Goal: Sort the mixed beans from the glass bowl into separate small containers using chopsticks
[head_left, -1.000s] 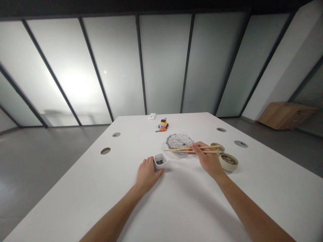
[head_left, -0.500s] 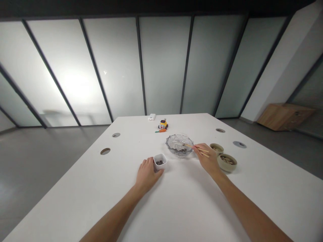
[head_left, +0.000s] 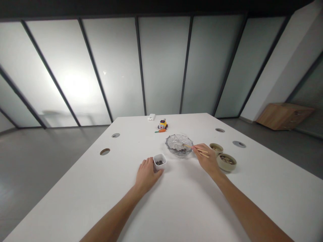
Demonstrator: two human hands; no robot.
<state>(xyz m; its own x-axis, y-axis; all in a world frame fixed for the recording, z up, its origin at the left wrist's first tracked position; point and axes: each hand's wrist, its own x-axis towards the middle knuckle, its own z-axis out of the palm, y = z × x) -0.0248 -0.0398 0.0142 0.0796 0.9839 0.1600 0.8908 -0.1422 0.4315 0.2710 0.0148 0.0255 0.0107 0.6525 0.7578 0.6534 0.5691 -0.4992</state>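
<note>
My left hand [head_left: 146, 175] is wrapped round the near left side of a small white square bowl [head_left: 163, 167], thumb in front. A few dark seed-like bits [head_left: 159, 163] lie inside it. Closed round a pair of light wooden chopsticks [head_left: 188, 146], my right hand [head_left: 208, 162] reaches in from the right. Their tips point into a clear cut-glass bowl [head_left: 169, 148], where more dark seed-like bits [head_left: 179, 150] lie at the bottom. Whether the tips pinch a piece is too small to tell.
Two pale green bowls, a near one [head_left: 227, 167] and a far one [head_left: 219, 146], stand right of my right hand with pieces inside. Beyond the glass bowl sit a yellow toy vehicle [head_left: 163, 124], an orange carrot-shaped item [head_left: 162, 130] and a white box-like object [head_left: 151, 117]. Round holes pierce the white table [head_left: 131, 144].
Both hands keep almost the same places and holds. The whole view has shifted very slightly; no bowl has visibly moved on the table.
</note>
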